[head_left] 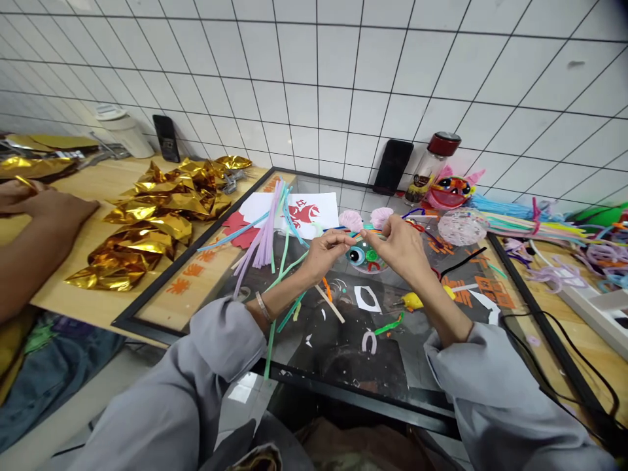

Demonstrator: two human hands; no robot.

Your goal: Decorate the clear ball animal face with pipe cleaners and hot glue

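Observation:
My left hand [324, 255] and my right hand [401, 246] are raised close together over the middle of the glass-topped table, fingertips pinched and nearly meeting. What is between the fingers is too small to make out; coloured fuzzy stems run just behind them. Below and partly behind my hands is a transparent round face piece [367, 267] with a big blue eye, a green curled nose and a red mouth. Two pale pink fuzzy discs [351, 220] stand out above it. Beside my right forearm lies a yellow glue gun [413, 301]. A white paper cutout [367, 299] lies nearer me.
Lilac pipe cleaners [265, 239] lie on white paper with a red print [314, 208]. A phone [393, 166], a lidded bottle [432, 167] and a pink animal face [451, 188] stand at the wall. Gold foil pieces [147, 239] and another person's hand [44, 206] are left. A black cable [569, 320] loops right.

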